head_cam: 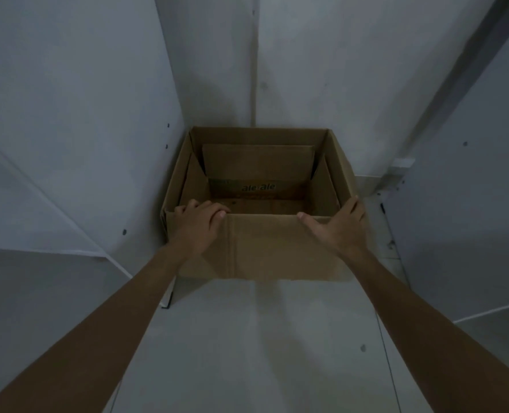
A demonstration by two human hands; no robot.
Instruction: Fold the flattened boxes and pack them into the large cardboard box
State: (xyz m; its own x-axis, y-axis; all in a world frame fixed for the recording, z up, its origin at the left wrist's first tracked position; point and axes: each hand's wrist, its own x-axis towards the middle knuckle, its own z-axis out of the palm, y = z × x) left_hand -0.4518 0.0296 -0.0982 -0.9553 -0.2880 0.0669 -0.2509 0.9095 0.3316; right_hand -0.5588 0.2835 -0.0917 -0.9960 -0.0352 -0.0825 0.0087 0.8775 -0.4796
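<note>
A large brown cardboard box (pixel 265 248) stands open on the pale floor in a corner, its flaps folded down inside. Printed lettering shows on the inner far flap (pixel 257 162). My left hand (pixel 198 223) curls over the near rim at the left corner, fingers hooked on the edge. My right hand (pixel 339 226) lies flat against the near right corner, thumb along the rim and fingers spread up the right wall. The box bottom looks bare; no flattened boxes are in view.
White panels (pixel 77 144) lean on the left and close to the box's left wall. Another white panel (pixel 468 204) stands at the right. Pale floor tiles (pixel 265 338) stretch in front of the box. The light is dim.
</note>
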